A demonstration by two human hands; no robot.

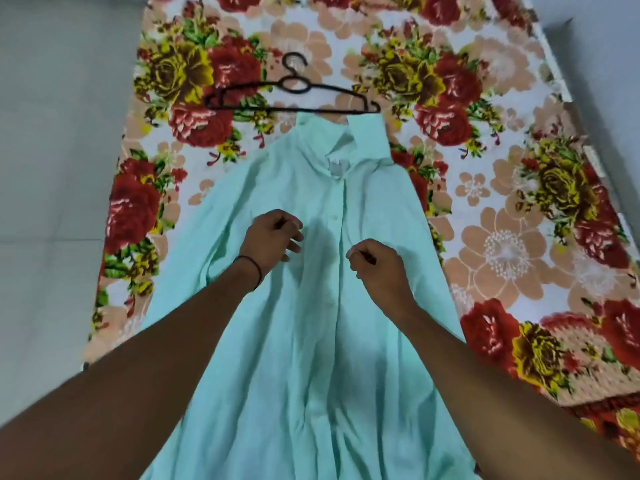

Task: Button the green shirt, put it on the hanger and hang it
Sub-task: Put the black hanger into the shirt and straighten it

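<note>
Head view: left hand [273, 239] loosely curled, empty, over shirt [311, 341]; right hand [379, 270] curled, grip unclear; hanger [263, 107] on floral bed [502, 188].

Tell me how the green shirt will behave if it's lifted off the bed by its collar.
Likely floppy: the green shirt lies in soft folds and wrinkles, so it should sag and drape rather than hold shape. Probably light: the cloth looks thin and spreads limply over the bedsheet. The collar looks a bit stiffer, standing partly folded up.

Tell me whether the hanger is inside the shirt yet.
Out: the hanger lies bare on the bedsheet, beyond the shirt collar.
</note>
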